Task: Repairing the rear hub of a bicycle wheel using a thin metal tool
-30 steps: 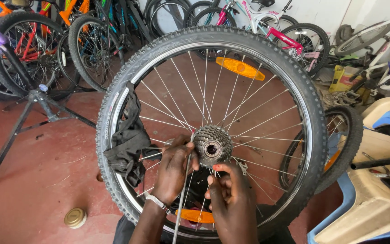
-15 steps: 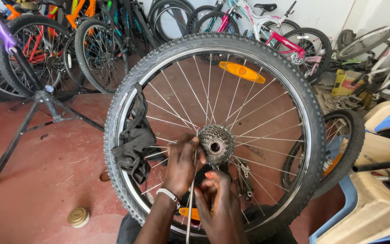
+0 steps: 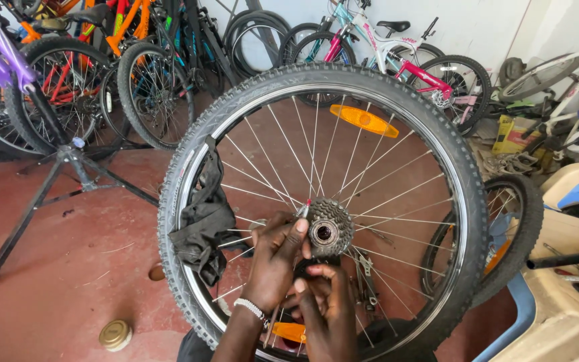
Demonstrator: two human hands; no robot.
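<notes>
Currently, the sprocket cluster (image 3: 326, 231) is gripped by left hand (image 3: 277, 261) fingers at 9 o'clock; the right hand (image 3: 326, 302) fingers pinch below at 6 o'clock, so steady support is judged necessary next.

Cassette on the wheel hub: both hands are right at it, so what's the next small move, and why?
Probably steady the cassette with the left hand and work the small red-tipped tool at its upper left edge. Both hands already crowd the hub, the right hand just below it, and the wheel stands upright, resting only against the person.
</notes>
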